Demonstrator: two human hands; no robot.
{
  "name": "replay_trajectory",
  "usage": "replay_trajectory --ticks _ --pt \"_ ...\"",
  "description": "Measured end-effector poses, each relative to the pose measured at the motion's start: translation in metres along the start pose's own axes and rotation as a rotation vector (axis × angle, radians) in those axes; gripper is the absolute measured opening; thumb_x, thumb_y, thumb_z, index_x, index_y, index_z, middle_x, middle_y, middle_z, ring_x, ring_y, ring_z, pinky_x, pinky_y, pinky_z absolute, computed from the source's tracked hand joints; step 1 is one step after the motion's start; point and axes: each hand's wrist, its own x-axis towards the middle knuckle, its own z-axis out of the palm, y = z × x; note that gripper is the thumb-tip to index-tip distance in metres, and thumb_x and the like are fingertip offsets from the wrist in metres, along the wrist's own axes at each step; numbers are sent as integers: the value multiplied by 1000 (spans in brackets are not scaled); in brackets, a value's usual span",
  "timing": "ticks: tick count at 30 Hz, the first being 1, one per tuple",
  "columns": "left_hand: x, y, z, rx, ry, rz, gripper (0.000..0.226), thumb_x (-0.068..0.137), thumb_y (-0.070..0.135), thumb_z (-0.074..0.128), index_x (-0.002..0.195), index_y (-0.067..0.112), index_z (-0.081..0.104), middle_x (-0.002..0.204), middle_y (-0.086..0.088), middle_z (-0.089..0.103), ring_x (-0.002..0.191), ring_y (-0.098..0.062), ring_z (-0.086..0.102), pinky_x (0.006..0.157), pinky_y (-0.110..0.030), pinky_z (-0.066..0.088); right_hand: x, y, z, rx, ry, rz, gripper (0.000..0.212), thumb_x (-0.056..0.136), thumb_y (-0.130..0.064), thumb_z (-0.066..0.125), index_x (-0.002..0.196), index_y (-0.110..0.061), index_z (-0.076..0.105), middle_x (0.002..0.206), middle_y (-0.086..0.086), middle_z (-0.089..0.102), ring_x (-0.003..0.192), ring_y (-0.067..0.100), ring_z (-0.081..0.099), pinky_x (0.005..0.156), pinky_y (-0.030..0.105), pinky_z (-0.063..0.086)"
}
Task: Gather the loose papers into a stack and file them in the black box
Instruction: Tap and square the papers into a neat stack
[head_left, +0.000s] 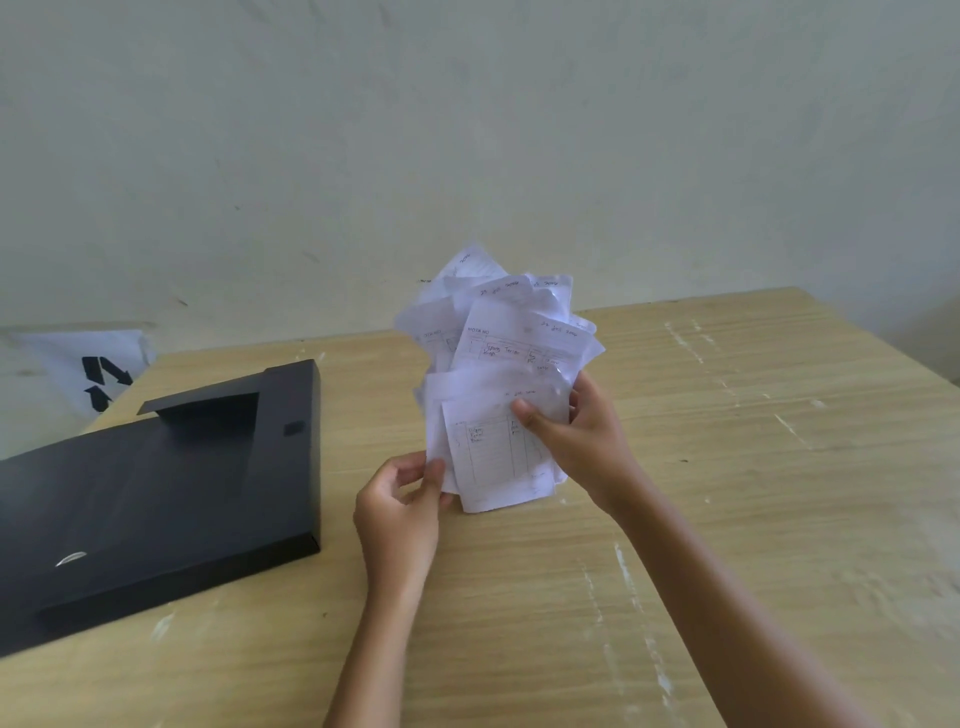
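Papers (501, 384) are all up off the table (727, 467) in the one head view, bunched upright between the two hands rather than lying loose. The right hand (576, 441) is closed on the bundle from its right side, thumb pressed across the front sheet and fingers wrapped behind. The left hand (405, 499), below and to the left of the right, pinches the lower left corner of the sheets between thumb and fingertips. The bundle is far from square: sheets fan out at different angles above the right hand, with corners sticking up and to either side, and the bottom edges are uneven just beside the left thumb.

Left of the left hand, near but not touching it, the black box (156, 493) lies flat on the table with its flap (202, 402) raised at the far end, so it looks open and ready. No sheet can be seen inside it, and none remains on the visible tabletop.

Judging from this, the gathering is done, the squaring-up is under way, and the filing has not begun: the sheets need their edges evened, then carrying leftward into the box.
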Motion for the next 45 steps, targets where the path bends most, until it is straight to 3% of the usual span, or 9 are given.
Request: replay_trajectory --ticks 2,6,12,16,22,28,32,38,45 --pt "-2 0 9 -146 28 -110 4 92 11 73 90 12 71 92 -3 77 75 -15 77 71 -30 60 -1 4 0 -35 17 -2 25 86 -17 78 107 -21 66 105 1 76 95 13 74 78 34 62" --pt "-4 0 8 126 -113 73 7 88 16 78 89 22 76 85 14 77 84 -2 72 71 -17 50 -2 9 -3 -83 34 -13 25 88 -19 76 111 -16 67 105 2 76 95 15 74 79 38 62" --pt "20 19 4 -74 -335 44 62 96 62 54 148 29 47 145 17 56 133 0 51 111 -26 40 -1 8 -14 -88 -28 18 21 91 -14 72 110 -19 66 108 3 76 98 17 74 82 38 62" --pt "18 44 20 -153 -463 117 55 94 56 55 139 24 50 127 10 69 119 -6 65 91 -22 54 -1 -4 -10 -104 -94 -4 22 89 -15 75 105 -27 66 105 -3 76 98 13 74 80 30 61" --pt "18 51 27 -68 -370 312 45 105 34 51 147 35 35 131 23 61 126 1 57 107 -29 45 -1 -12 2 -117 -10 -74 47 80 -26 83 120 -25 59 115 -6 73 107 7 69 90 37 58" --pt "25 43 20 112 -418 306 26 104 32 53 126 31 39 107 23 63 109 -3 64 85 -22 52 -5 -3 3 -161 62 -53 54 74 -30 88 117 -28 56 107 -12 67 101 1 66 82 29 59" --pt "26 48 16 28 -404 297 34 102 35 58 130 39 41 117 20 66 114 -5 63 93 -34 54 -5 0 -1 -107 66 -74 59 72 -30 90 119 -29 56 117 -6 66 114 10 63 90 37 58" --pt "21 60 17 -53 -354 306 43 98 39 62 137 37 42 110 12 69 104 1 65 80 -11 50 1 -11 3 -80 34 -111 76 63 -36 93 127 -25 53 123 -2 67 116 15 65 93 46 58" --pt "22 59 20 -94 -324 335 35 101 44 53 133 40 40 125 5 64 112 -1 62 81 -12 51 -2 -18 6 -152 45 -166 81 62 -24 96 128 -26 49 115 -13 66 112 8 65 93 43 58"
